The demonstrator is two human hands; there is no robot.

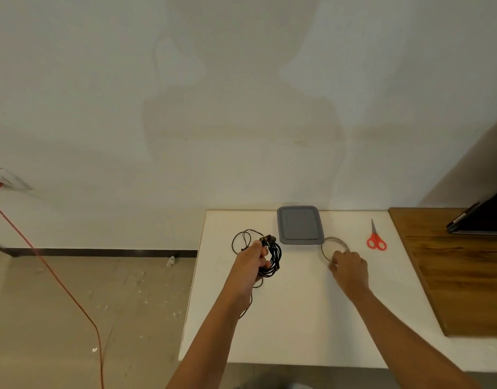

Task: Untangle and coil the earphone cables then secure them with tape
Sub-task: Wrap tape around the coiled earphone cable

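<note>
Black earphone cables (275, 256) — bunched coil, loops trailing, apparently clear tape roll (336, 238), flat

White table (297, 318): lid (300, 226), tape (336, 238), scissors (375, 237).

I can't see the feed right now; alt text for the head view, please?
The left hand grips a coiled bundle of black earphone cables over a white table, while the right hand pinches the rim of a clear tape roll. A grey lid and red scissors lie beyond.
</note>
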